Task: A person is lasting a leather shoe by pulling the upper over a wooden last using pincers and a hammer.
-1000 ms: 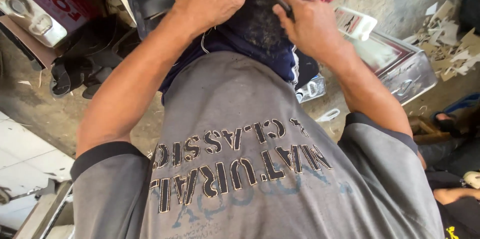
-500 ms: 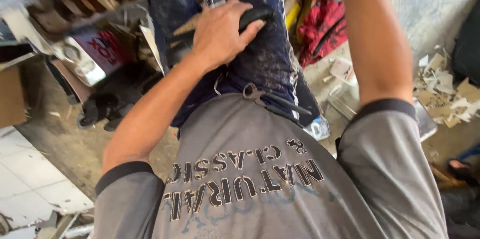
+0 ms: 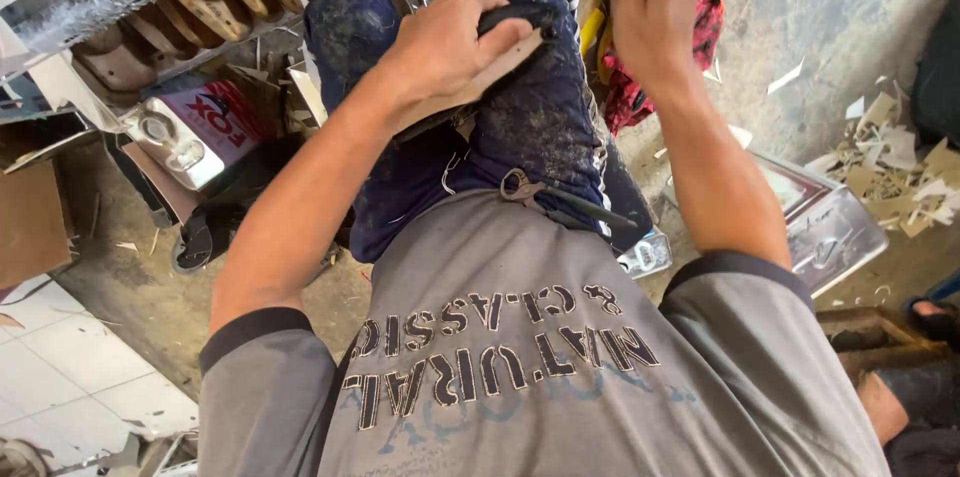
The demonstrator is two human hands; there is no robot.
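I am seated and look down at my lap, in dusty dark blue trousers (image 3: 540,127). My left hand (image 3: 440,52) presses down on a flat tan sole piece with a black strap (image 3: 520,32), gripping it against my knee. My right hand (image 3: 650,7) is raised above the other knee. Its fingers run off the top edge, so whatever it may hold is hidden. A pair of metal pincers (image 3: 522,185) rests on my lap against the grey shirt (image 3: 500,357).
Wooden shoe lasts (image 3: 200,2) line a shelf at the upper left. Below them lies a white and red tin can (image 3: 195,132). A red cloth (image 3: 705,47), a shiny metal box (image 3: 835,232) and cardboard scraps (image 3: 900,167) lie on the concrete floor to the right.
My right hand has left the lap and risen to the top of the view. My left hand has stayed on the sole piece on my knee. The view has tilted forward.
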